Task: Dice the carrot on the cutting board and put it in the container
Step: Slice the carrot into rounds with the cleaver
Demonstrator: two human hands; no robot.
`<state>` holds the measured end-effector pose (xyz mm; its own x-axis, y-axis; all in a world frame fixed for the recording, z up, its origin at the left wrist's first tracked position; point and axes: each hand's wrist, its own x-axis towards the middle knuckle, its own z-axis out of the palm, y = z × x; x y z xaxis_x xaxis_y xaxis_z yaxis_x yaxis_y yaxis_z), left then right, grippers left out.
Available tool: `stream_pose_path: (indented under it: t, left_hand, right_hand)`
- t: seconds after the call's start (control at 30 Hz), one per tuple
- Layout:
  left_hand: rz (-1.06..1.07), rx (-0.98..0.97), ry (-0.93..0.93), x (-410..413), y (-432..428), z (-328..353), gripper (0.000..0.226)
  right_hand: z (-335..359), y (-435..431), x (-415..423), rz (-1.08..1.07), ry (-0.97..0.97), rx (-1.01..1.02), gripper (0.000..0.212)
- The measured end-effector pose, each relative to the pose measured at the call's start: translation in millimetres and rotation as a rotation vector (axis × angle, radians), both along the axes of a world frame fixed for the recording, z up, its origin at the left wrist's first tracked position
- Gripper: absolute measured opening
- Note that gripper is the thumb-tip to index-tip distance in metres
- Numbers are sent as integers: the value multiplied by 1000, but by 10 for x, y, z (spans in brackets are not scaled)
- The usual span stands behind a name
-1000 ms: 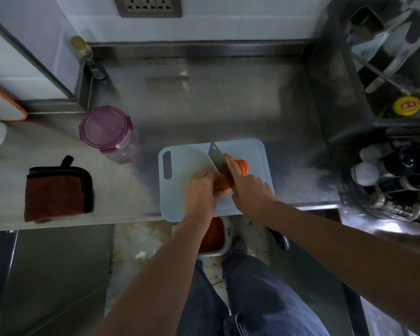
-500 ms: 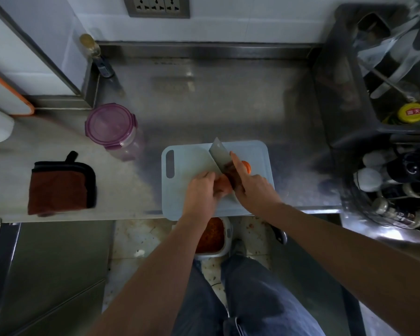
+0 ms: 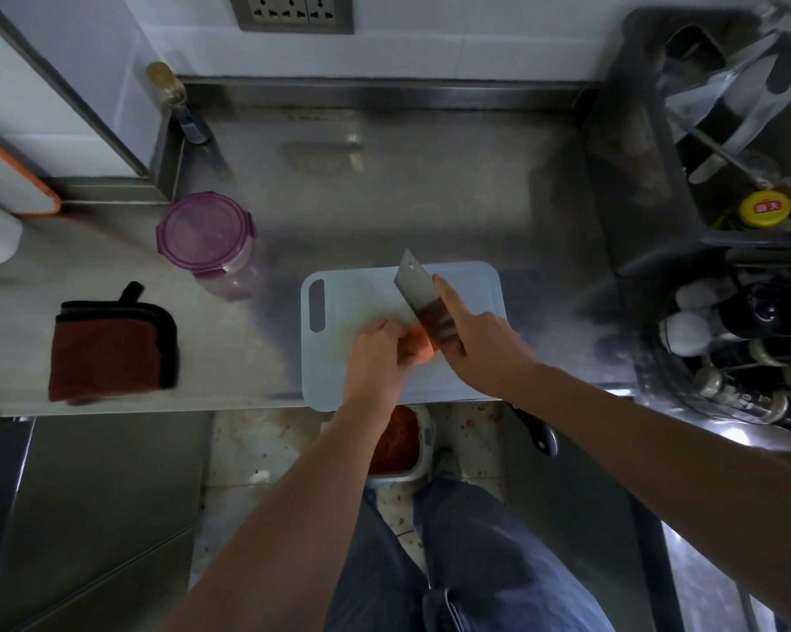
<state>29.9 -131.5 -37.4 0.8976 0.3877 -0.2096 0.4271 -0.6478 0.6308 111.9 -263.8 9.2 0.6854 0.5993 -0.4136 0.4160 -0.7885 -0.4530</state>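
Mid-dice, my left fingers (image 3: 386, 327) curl onto the carrot (image 3: 420, 348), my right fingers (image 3: 446, 295) clamp the knife (image 3: 417, 288) just beside them; next, I judge, a straight press down, tips tucked.

The steel tabletop (image 3: 384, 198) carries a pale cutting board (image 3: 352, 294) at its near edge, a purple-lidded jar (image 3: 204, 234) and a folded brown cloth (image 3: 106, 353) to the left, and a dark rack (image 3: 635, 175) at the right.

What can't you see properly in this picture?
All in the head view:
- carrot: mostly hidden under the left hand and the knife blade.
- knife's handle: partly covered by the right hand.
- container below the counter: partly covered by the left forearm.
- labels on the bottles at right: too small, dark.
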Motion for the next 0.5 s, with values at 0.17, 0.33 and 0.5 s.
stream_pose_path:
  t: [0.17,0.33,0.5]
  left_hand:
    - [9,9,37,11,-12,12,31]
    - [1,8,40,7,-5,27,27]
    - [1,-9,42,36,2,54,23]
  right_hand:
    - [104,32,-7,36,-7,-19,77]
    - [130,41,-22,49,40,-39,78]
    - [121,92,-23,57,57,-61,80]
